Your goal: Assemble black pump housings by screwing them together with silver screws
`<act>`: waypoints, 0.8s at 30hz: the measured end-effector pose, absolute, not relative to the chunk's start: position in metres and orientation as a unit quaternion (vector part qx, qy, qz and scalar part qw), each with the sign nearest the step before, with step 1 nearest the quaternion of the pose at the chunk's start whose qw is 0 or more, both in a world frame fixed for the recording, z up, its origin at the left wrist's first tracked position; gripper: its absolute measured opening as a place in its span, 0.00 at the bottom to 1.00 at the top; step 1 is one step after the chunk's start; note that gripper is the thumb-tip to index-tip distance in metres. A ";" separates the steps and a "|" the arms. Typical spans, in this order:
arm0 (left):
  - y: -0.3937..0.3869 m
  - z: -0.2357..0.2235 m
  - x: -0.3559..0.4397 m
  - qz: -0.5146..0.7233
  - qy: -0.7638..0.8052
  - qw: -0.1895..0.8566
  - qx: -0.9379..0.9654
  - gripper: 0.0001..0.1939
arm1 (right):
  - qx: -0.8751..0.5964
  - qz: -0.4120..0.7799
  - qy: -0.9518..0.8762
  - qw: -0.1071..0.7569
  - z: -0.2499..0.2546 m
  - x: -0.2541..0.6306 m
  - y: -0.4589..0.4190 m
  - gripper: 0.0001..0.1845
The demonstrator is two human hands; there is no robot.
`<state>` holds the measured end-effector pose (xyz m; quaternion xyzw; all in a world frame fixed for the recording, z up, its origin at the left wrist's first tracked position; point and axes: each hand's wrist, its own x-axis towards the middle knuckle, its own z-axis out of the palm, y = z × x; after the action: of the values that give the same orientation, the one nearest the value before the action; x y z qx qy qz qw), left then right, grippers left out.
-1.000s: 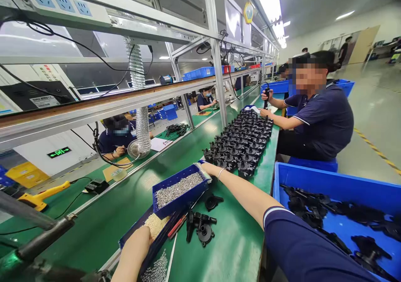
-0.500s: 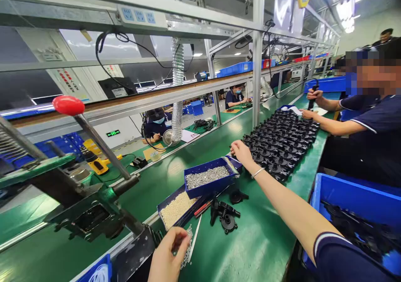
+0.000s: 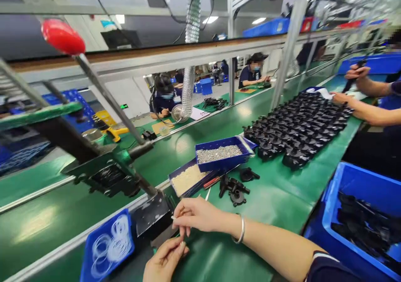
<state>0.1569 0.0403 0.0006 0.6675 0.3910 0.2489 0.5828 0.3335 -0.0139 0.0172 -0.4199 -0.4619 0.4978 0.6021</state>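
Observation:
My left hand [image 3: 166, 259] is at the lower middle, thumb and fingertips pinched together. Just above it my right hand [image 3: 199, 215], with a bangle at the wrist, reaches in from the right with its fingers bent into a pinch. The fingertips of both hands nearly meet; anything between them is too small to make out. Behind them lie several loose black plastic housings [image 3: 237, 197] and a red-handled tool [image 3: 211, 182]. A blue bin of small metal pieces [image 3: 219, 153] rests partly over a bin of cream-coloured pieces [image 3: 189, 180].
A lever press with a red knob [image 3: 64, 36] stands on the left. Near it is a blue tray of white rings [image 3: 111, 246]. Rows of black housings [image 3: 294, 127] cover the bench's right side. A blue crate [image 3: 369, 177] holds black parts. A co-worker's hands [image 3: 347, 87] work beyond.
My right hand has come back from the edge of the housing rows to meet my left hand. The view has swung down and left, bringing the ring tray into sight.

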 end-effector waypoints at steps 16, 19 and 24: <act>0.039 -0.023 0.136 0.243 0.311 0.589 0.705 0.08 | -0.456 0.587 -0.365 0.560 -0.013 0.323 -0.036 0.19; 0.038 -0.026 0.137 0.242 0.310 0.594 0.701 0.07 | -0.475 0.565 -0.369 0.565 -0.012 0.323 -0.039 0.17; 0.035 -0.022 0.140 0.247 0.316 0.588 0.702 0.04 | -0.505 0.526 -0.397 0.557 -0.013 0.321 -0.042 0.15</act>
<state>0.1403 0.0347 -0.0224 0.7024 0.3162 0.2472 0.5878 0.3212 -0.0423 -0.0129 -0.5050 -0.3974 0.5257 0.5574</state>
